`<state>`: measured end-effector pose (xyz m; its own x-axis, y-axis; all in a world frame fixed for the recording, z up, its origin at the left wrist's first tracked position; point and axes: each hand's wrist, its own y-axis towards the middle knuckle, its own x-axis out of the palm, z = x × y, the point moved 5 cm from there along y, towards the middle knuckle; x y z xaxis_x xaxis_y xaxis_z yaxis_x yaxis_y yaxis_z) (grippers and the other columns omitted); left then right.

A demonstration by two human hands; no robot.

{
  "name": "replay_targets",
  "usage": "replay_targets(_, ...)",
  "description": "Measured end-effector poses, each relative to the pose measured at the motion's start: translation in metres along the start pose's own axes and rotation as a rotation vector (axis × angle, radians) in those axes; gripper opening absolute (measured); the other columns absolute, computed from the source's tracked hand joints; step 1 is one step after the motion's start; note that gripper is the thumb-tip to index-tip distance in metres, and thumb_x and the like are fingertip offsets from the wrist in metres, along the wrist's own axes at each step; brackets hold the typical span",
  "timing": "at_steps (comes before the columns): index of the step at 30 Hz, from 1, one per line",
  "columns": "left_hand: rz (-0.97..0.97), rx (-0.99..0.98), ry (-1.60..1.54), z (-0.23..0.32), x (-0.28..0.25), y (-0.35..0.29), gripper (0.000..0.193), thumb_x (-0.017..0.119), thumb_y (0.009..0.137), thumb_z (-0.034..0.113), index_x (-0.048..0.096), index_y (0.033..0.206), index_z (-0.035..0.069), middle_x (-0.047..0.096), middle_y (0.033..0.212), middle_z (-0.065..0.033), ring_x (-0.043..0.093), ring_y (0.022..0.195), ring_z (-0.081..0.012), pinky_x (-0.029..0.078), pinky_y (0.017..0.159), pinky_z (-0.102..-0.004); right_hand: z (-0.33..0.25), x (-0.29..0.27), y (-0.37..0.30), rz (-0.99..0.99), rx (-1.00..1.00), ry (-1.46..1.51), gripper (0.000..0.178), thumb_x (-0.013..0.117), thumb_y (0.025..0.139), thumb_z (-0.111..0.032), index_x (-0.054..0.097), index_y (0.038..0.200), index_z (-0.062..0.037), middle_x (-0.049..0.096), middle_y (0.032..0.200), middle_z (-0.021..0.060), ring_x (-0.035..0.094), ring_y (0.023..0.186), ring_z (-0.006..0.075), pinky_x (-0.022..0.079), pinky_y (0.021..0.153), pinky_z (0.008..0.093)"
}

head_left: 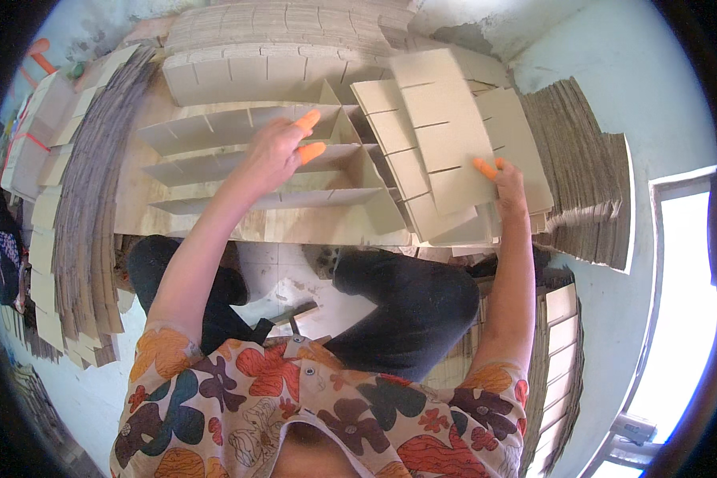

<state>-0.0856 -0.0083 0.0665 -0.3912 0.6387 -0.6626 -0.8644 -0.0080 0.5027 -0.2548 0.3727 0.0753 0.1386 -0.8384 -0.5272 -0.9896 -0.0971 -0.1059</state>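
Observation:
My right hand (508, 185), with orange covers on its fingertips, pinches the lower right edge of a slotted cardboard strip (442, 131). That strip lies tilted over other loose slotted strips (386, 143). My left hand (275, 155) hovers over several long cardboard dividers (207, 167) standing on edge in rows. Its thumb and forefinger, also in orange covers, are spread apart with nothing visible between them. A crosswise cardboard strip (366, 171) joins the right ends of the rows.
Tall stacks of cardboard strips stand at the right (577, 175), at the left (95, 191) and along the back (279, 28). Another stack (558, 342) is low at the right. My knees (406, 303) are below the wooden worktop's edge (295, 227).

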Motion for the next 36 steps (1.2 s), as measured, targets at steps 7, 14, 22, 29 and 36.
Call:
replay_targets(7,-0.044,-0.073,0.109,0.025,-0.026,-0.057,0.034,0.072,0.072,0.014,0.064,0.104,0.006,0.063,0.079,-0.0137,0.060,0.077,-0.0317,0.049,0.067,-0.0408,-0.111,0.022,-0.081,-0.063,-0.369,0.216,0.048,0.070,0.075,-0.007,0.054,0.118,0.0057,0.064,0.098,0.0115,0.063,0.077,0.0172,0.051,0.073,0.0298)
replay_targets(14,-0.061,0.004,0.114,0.015,0.014,-0.082,0.015,0.066,0.071,0.007,0.061,0.084,0.004,0.059,0.067,-0.0158,0.060,0.067,-0.0330,0.047,0.057,-0.0426,-0.151,0.114,-0.130,-0.198,-0.642,-0.215,0.056,0.054,0.079,0.013,0.048,0.131,-0.0052,0.065,0.103,0.0215,0.065,0.085,0.0189,0.051,0.076,0.0313)
replay_targets(22,-0.110,-0.037,0.160,0.005,0.022,-0.079,0.011,0.065,0.074,0.007,0.064,0.085,0.004,0.059,0.068,-0.0172,0.060,0.065,-0.0338,0.047,0.055,-0.0432,-0.141,0.129,-0.120,-0.228,-0.661,-0.323,0.056,0.055,0.078,0.009,0.047,0.132,-0.0063,0.063,0.091,0.0257,0.065,0.080,0.0326,0.050,0.070,0.0358)
replay_targets(29,0.005,-0.032,0.041,0.010,0.016,-0.073,0.006,0.056,0.068,0.001,0.052,0.064,0.001,0.053,0.061,-0.0222,0.057,0.062,-0.0390,0.044,0.053,-0.0478,-0.145,0.140,-0.124,-0.328,-0.689,-0.396,0.061,0.062,0.077,0.005,0.042,0.134,-0.0048,0.061,0.088,0.0278,0.064,0.083,0.0361,0.049,0.070,0.0374)
replay_targets(36,-0.081,-0.097,0.056,0.004,0.019,-0.068,0.005,0.062,0.073,0.007,0.062,0.077,0.004,0.057,0.067,-0.0205,0.059,0.065,-0.0368,0.046,0.056,-0.0451,-0.145,0.145,-0.129,-0.248,-0.764,-0.292,0.059,0.061,0.076,0.009,0.043,0.132,-0.0001,0.060,0.085,0.0292,0.065,0.076,0.0367,0.050,0.067,0.0354)
